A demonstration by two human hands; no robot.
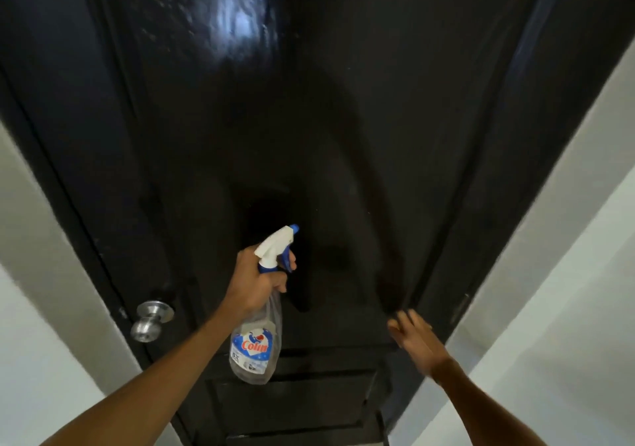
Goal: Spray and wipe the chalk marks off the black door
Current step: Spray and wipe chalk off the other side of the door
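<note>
The glossy black door (343,119) fills most of the view; I see no chalk marks on it. My left hand (256,282) grips the neck of a clear spray bottle (256,342) with a white and blue trigger head, its nozzle aimed at the door's middle and a finger on the trigger. My right hand (414,337) is blurred, fingers stretched out, close to the door's right side at about the same height. It holds nothing that I can make out. No cloth shows.
A round metal door knob (151,320) sticks out at the door's left edge. White walls (567,291) flank the black frame on both sides. Recessed panels lie in the door's lower part.
</note>
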